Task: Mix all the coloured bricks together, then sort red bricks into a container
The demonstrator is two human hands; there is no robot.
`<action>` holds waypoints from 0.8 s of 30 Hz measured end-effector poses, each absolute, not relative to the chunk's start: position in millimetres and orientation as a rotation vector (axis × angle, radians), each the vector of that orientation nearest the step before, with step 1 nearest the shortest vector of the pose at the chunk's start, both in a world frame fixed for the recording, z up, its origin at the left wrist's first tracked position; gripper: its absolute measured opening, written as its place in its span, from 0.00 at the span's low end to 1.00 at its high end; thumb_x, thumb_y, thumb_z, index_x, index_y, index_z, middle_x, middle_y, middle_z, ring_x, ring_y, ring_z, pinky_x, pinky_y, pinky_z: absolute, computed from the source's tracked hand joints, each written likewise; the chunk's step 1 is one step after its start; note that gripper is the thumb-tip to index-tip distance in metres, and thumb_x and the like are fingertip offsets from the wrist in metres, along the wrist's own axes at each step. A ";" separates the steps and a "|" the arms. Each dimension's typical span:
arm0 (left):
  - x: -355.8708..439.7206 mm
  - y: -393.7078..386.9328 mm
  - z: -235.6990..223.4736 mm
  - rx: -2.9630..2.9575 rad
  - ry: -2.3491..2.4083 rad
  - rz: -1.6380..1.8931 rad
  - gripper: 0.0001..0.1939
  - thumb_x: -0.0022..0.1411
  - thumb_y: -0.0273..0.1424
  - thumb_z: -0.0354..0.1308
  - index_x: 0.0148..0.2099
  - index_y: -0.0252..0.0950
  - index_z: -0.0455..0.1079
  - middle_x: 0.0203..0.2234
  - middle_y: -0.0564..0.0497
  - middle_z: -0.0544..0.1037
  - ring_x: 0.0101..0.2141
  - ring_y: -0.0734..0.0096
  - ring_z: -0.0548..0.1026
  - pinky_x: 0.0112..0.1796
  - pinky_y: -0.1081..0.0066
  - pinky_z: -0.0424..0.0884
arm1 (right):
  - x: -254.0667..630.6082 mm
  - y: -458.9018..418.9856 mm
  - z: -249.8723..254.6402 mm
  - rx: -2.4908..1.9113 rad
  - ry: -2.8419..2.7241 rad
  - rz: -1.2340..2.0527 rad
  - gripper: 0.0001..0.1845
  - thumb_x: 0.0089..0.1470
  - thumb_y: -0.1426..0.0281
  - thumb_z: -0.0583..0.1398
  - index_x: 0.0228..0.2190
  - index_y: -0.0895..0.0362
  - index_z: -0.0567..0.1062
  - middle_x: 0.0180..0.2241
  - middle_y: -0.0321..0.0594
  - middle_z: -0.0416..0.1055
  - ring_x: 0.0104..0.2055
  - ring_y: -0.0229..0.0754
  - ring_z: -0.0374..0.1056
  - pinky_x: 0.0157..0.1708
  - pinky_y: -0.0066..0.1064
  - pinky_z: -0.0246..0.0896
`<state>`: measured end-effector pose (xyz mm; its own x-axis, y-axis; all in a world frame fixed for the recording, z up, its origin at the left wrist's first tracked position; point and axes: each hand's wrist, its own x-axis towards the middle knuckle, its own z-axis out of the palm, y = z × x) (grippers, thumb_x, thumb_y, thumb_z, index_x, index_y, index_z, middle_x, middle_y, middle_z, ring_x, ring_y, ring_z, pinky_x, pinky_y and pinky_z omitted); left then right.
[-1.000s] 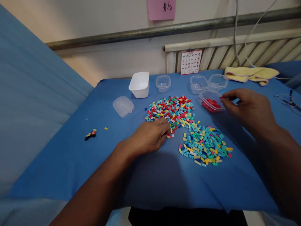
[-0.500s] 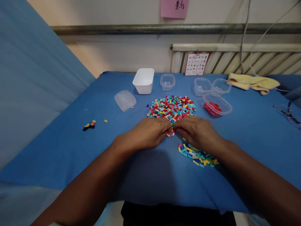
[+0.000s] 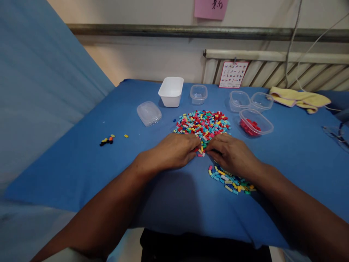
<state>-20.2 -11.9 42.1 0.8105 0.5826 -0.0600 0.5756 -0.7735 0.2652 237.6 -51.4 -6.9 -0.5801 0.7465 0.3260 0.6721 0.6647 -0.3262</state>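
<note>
Just beyond left hand (image 3: 180, 148) and right hand (image 3: 233, 151), colourful brick pile (image 3: 203, 123), grips unclear

The left hand (image 3: 180, 151) and right hand (image 3: 231, 153) crowd the near side of the pile (image 3: 203, 122), with a slim gap between them. Nearer than the pile, the bench (image 3: 163, 200) gives open room between the forearms, bounded on the right by the small heap (image 3: 230, 182). Left of the pile, the lid (image 3: 149, 113) blocks a low pass; behind it, the white box (image 3: 171, 100) and clear tub (image 3: 198, 101) do. Right of it, a narrow lane runs before the red bricks' tub (image 3: 265, 126).
</note>
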 end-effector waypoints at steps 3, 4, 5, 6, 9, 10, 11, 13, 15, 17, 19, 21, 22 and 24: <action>-21.4 -12.1 42.4 2.702 0.887 0.056 0.05 0.74 0.34 0.60 0.46 0.38 0.74 0.44 0.48 0.82 0.38 0.62 0.77 0.37 0.65 0.65 | 237.2 -51.0 -6.2 -1.076 -2.458 0.230 0.06 0.71 0.73 0.63 0.45 0.54 0.82 0.40 0.44 0.81 0.44 0.51 0.75 0.46 0.42 0.70; -21.7 -12.0 42.3 2.702 0.877 0.065 0.07 0.75 0.36 0.61 0.46 0.38 0.74 0.44 0.48 0.82 0.39 0.62 0.77 0.37 0.65 0.64 | 236.9 -51.1 -5.5 -1.060 -2.467 0.232 0.06 0.71 0.73 0.63 0.45 0.54 0.82 0.40 0.44 0.81 0.43 0.51 0.75 0.46 0.42 0.69; -21.9 -12.0 42.2 2.704 0.865 0.071 0.08 0.75 0.37 0.61 0.46 0.38 0.75 0.44 0.48 0.82 0.39 0.62 0.77 0.37 0.65 0.64 | 236.3 -51.4 -4.5 -1.047 -2.476 0.236 0.06 0.71 0.72 0.63 0.45 0.55 0.82 0.40 0.44 0.81 0.43 0.51 0.75 0.46 0.42 0.69; -22.0 -11.9 41.9 2.707 0.856 0.077 0.09 0.75 0.38 0.61 0.47 0.38 0.75 0.44 0.47 0.82 0.40 0.61 0.77 0.37 0.65 0.64 | 235.6 -51.9 -3.3 -1.040 -2.484 0.242 0.06 0.71 0.71 0.63 0.44 0.55 0.82 0.39 0.44 0.80 0.43 0.50 0.75 0.45 0.42 0.69; -21.8 -11.5 40.8 2.708 0.838 0.086 0.10 0.76 0.39 0.61 0.47 0.38 0.76 0.45 0.46 0.82 0.40 0.62 0.78 0.38 0.65 0.65 | 232.6 -53.2 0.4 -1.046 -2.495 0.240 0.06 0.72 0.69 0.63 0.43 0.55 0.82 0.37 0.43 0.79 0.42 0.49 0.75 0.44 0.40 0.68; -21.7 -11.3 40.3 2.707 0.835 0.086 0.10 0.76 0.39 0.61 0.48 0.38 0.77 0.45 0.46 0.82 0.40 0.62 0.78 0.38 0.66 0.66 | 231.5 -53.4 1.1 -1.055 -2.498 0.233 0.07 0.73 0.69 0.63 0.42 0.55 0.82 0.37 0.43 0.79 0.42 0.49 0.75 0.44 0.39 0.67; -21.5 -11.1 39.8 2.709 0.829 0.085 0.10 0.76 0.39 0.61 0.49 0.38 0.77 0.46 0.46 0.82 0.41 0.61 0.78 0.39 0.66 0.66 | 230.5 -53.3 1.6 -1.072 -2.502 0.224 0.07 0.73 0.69 0.63 0.42 0.55 0.83 0.37 0.43 0.79 0.42 0.49 0.75 0.45 0.39 0.67; -21.0 -10.8 38.9 2.721 0.813 0.082 0.10 0.77 0.38 0.60 0.50 0.37 0.77 0.46 0.46 0.82 0.42 0.61 0.79 0.39 0.65 0.67 | 228.8 -52.5 1.6 -1.122 -2.514 0.201 0.08 0.73 0.70 0.62 0.42 0.55 0.83 0.36 0.43 0.79 0.42 0.49 0.75 0.44 0.39 0.66; -20.5 -10.6 38.7 2.737 0.799 0.082 0.10 0.78 0.37 0.58 0.51 0.37 0.77 0.46 0.46 0.82 0.43 0.60 0.79 0.40 0.65 0.68 | 227.8 -51.5 1.1 -1.162 -2.534 0.189 0.08 0.72 0.71 0.61 0.42 0.56 0.83 0.36 0.44 0.79 0.42 0.49 0.74 0.44 0.39 0.65; -19.9 -10.8 39.1 2.745 0.798 0.082 0.10 0.78 0.36 0.57 0.49 0.37 0.77 0.45 0.46 0.82 0.42 0.61 0.78 0.40 0.65 0.68 | 227.6 -50.9 0.9 -1.172 -2.549 0.182 0.08 0.71 0.72 0.61 0.41 0.57 0.82 0.36 0.44 0.78 0.41 0.49 0.73 0.44 0.38 0.64; -19.4 -11.2 39.7 2.743 0.815 0.086 0.08 0.77 0.34 0.57 0.47 0.37 0.76 0.44 0.46 0.82 0.40 0.62 0.78 0.38 0.65 0.67 | 227.6 -51.1 1.1 -1.164 -2.552 0.181 0.07 0.69 0.73 0.62 0.39 0.56 0.81 0.35 0.43 0.77 0.40 0.48 0.72 0.43 0.38 0.63; -18.8 -11.5 39.6 2.729 0.834 0.104 0.05 0.75 0.31 0.57 0.46 0.38 0.74 0.43 0.47 0.82 0.39 0.63 0.78 0.37 0.65 0.67 | 227.5 -52.0 1.4 -1.149 -2.548 0.180 0.05 0.66 0.73 0.62 0.37 0.56 0.80 0.34 0.42 0.77 0.39 0.48 0.72 0.42 0.38 0.62; -18.5 -11.6 39.1 2.716 0.837 0.122 0.05 0.74 0.30 0.57 0.46 0.38 0.74 0.43 0.47 0.82 0.39 0.63 0.78 0.38 0.65 0.67 | 227.2 -52.6 1.5 -1.141 -2.544 0.176 0.05 0.66 0.73 0.62 0.37 0.56 0.79 0.34 0.42 0.77 0.39 0.48 0.71 0.41 0.38 0.62; -17.6 -11.8 37.0 2.667 0.818 0.170 0.06 0.74 0.29 0.56 0.48 0.38 0.74 0.44 0.47 0.82 0.42 0.63 0.79 0.40 0.66 0.69 | 226.6 -53.9 1.7 -1.127 -2.515 0.158 0.05 0.66 0.72 0.62 0.36 0.55 0.78 0.34 0.41 0.77 0.38 0.48 0.71 0.41 0.39 0.62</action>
